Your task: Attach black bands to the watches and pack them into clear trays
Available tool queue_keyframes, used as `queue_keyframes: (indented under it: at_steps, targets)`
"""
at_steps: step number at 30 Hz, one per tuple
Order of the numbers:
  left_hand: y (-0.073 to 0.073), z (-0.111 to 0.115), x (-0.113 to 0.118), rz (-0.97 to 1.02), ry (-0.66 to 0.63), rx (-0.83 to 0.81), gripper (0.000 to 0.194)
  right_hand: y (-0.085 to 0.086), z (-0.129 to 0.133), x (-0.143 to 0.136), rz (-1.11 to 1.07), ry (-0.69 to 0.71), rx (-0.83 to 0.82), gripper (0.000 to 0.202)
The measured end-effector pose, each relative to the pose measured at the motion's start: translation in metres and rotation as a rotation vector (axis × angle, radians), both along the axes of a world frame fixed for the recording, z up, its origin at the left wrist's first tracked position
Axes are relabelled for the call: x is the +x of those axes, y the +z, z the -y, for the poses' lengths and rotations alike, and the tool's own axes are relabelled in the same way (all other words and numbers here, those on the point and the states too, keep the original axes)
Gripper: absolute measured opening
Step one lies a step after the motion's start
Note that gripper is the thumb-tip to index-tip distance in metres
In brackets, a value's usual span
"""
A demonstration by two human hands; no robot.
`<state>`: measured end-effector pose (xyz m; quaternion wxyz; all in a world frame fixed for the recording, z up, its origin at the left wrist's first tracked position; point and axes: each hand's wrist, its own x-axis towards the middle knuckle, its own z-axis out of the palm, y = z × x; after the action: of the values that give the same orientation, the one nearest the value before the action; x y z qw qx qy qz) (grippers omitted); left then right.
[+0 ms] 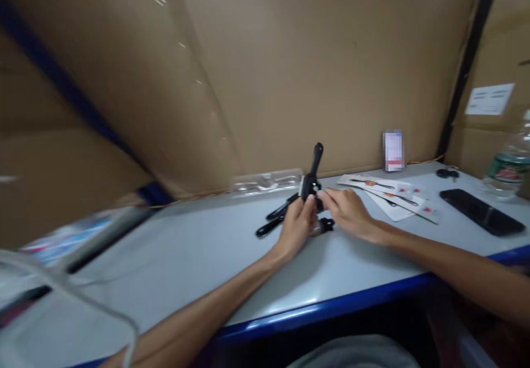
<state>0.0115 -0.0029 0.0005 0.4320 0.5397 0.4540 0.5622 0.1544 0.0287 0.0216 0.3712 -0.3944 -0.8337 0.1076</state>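
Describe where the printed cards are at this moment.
In the head view, the printed cards lie on the grey table right of centre, between the right hand and the flat black device.

Your glossy plastic-looking handle (pixel 317 159), your smooth, softly shiny table (pixel 186 257), your mostly matt cardboard wall (pixel 298 75), paper cards (pixel 385 192), clear shiny plastic packaging (pixel 269 182), clear plastic bottle (pixel 505 170)

Slim black-handled implement (pixel 314 166), upright with slight tilt, gripped in fingers (pixel 308 207), similar black handles (pixel 270 227) lower left
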Motion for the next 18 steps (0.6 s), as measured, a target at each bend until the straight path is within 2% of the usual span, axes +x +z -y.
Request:
queue_keyframes:
  at_steps: [2, 4, 7, 11, 15, 18]
  targets:
    - [0.002, -0.002, -0.001, 0.058, -0.009, 0.017, 0.054, -0.004, -0.002, 0.001, -0.039, 0.040, -0.015, 0.040]
    - [0.005, -0.002, -0.003, 0.109, 0.063, 0.065, 0.055, -0.007, -0.002, 0.000, -0.084, 0.132, -0.057, 0.040]
    - [0.008, 0.001, -0.005, 0.234, 0.097, 0.059, 0.053, -0.012, 0.003, -0.003, -0.151, 0.328, -0.274, 0.032]
    - [0.007, 0.006, 0.001, 0.299, -0.089, -0.052, 0.054, -0.017, 0.008, -0.009, -0.278, 0.527, -0.617, 0.023]
    - [0.006, 0.010, 0.009, 0.290, -0.234, -0.081, 0.058, -0.010, 0.009, -0.008, -0.387, 0.642, -0.740, 0.031]
    - [0.008, 0.013, 0.010, 0.248, -0.279, -0.045, 0.058, -0.002, 0.012, -0.005, -0.434, 0.653, -0.777, 0.033]
